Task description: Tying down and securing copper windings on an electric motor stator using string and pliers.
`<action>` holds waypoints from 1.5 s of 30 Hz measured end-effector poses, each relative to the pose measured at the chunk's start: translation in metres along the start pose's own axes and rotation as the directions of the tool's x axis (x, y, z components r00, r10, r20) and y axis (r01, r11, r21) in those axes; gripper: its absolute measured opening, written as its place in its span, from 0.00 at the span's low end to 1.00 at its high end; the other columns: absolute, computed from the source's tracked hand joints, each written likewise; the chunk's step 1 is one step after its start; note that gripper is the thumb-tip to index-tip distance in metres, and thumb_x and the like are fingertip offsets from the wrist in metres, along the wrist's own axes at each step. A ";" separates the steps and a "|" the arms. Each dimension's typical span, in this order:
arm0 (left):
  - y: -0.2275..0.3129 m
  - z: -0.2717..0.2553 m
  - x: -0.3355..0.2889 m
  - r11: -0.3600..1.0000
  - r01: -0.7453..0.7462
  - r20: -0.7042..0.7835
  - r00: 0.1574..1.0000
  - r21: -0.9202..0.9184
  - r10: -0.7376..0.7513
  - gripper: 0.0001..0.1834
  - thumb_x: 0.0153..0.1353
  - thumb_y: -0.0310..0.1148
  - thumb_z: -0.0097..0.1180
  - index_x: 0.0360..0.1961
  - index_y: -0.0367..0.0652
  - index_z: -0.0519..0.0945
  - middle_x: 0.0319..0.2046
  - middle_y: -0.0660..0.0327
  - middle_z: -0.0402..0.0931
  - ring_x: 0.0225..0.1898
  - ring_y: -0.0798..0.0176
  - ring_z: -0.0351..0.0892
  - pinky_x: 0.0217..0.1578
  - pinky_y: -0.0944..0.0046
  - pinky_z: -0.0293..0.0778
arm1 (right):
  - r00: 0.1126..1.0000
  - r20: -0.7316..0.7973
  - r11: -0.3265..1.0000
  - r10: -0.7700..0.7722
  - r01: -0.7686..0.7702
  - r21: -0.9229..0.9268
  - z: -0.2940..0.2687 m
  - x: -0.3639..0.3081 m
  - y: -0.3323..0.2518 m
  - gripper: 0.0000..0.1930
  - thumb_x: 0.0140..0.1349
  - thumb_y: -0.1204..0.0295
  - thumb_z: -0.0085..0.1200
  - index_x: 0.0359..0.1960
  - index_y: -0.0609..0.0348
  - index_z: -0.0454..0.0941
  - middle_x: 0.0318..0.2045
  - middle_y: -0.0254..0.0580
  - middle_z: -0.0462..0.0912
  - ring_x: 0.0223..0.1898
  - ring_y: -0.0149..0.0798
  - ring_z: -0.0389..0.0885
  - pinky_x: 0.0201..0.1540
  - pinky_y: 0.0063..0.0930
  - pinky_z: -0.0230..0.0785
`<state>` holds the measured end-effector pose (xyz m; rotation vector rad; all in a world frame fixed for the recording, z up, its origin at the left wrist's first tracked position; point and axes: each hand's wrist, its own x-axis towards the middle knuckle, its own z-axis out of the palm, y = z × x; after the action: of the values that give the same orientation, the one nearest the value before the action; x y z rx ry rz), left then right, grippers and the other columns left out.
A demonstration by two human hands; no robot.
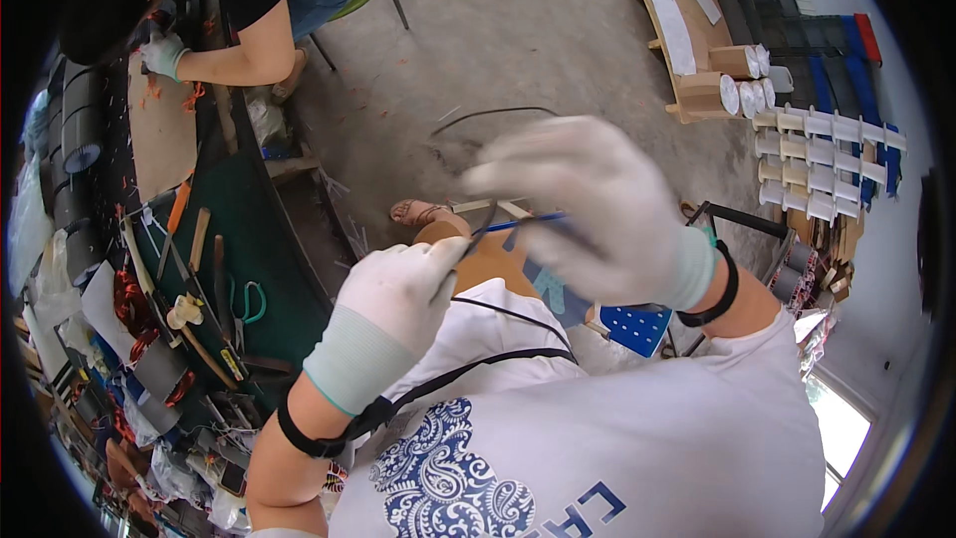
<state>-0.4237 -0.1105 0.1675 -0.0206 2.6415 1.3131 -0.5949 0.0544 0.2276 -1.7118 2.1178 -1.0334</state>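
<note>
My left hand [393,289], in a white knit glove, is closed with thumb and fingers pinched on a thin dark strip [485,223] that sticks up from the fingertips. My right hand [597,204], gloved the same way, hovers just to the right. Motion smears its bent fingers, so whether it grips anything cannot be made out. A thin black cord [488,114] curves out past the far side of the right hand; whether it joins the strip is hidden. Black bands circle both wrists, and a black strap [478,363] runs from the left one across my lap.
On the left, a green-topped bench [269,269] carries scissors [245,307], an orange-handled tool [179,207] and wire bundles. Another person's gloved hand [162,55] works at its far end. A blue perforated seat [635,329] lies right of my lap; white spools [817,164] stand at right.
</note>
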 end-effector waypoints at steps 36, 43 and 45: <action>0.003 0.024 -0.042 0.940 0.337 0.391 0.860 0.045 -0.327 0.20 0.59 0.42 0.64 0.48 0.42 0.82 0.43 0.51 0.81 0.46 0.48 0.82 0.48 0.54 0.78 | 0.411 0.845 0.709 0.342 -0.703 0.055 0.019 -0.050 0.059 0.16 0.65 0.66 0.58 0.52 0.59 0.81 0.43 0.50 0.85 0.42 0.42 0.84 0.49 0.33 0.74; 0.006 0.025 -0.048 0.956 0.287 0.347 0.904 -0.057 -0.251 0.19 0.58 0.41 0.62 0.47 0.42 0.82 0.40 0.49 0.82 0.46 0.46 0.82 0.47 0.52 0.78 | 0.292 0.906 0.565 0.305 -0.822 0.075 0.033 -0.064 0.083 0.16 0.66 0.66 0.58 0.54 0.56 0.83 0.40 0.43 0.86 0.36 0.35 0.80 0.45 0.30 0.74; 0.007 0.023 -0.039 0.944 0.328 0.392 0.872 -0.027 -0.292 0.19 0.58 0.41 0.61 0.45 0.40 0.82 0.40 0.48 0.82 0.45 0.46 0.82 0.49 0.51 0.77 | 0.282 0.911 0.584 0.300 -0.810 0.058 0.037 -0.069 0.087 0.17 0.67 0.66 0.58 0.55 0.56 0.83 0.40 0.43 0.86 0.36 0.35 0.80 0.46 0.30 0.74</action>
<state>-0.3818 -0.0904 0.1666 -0.1766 2.1402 1.1873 -0.6202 0.1098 0.1275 -0.6875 1.3518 -0.3151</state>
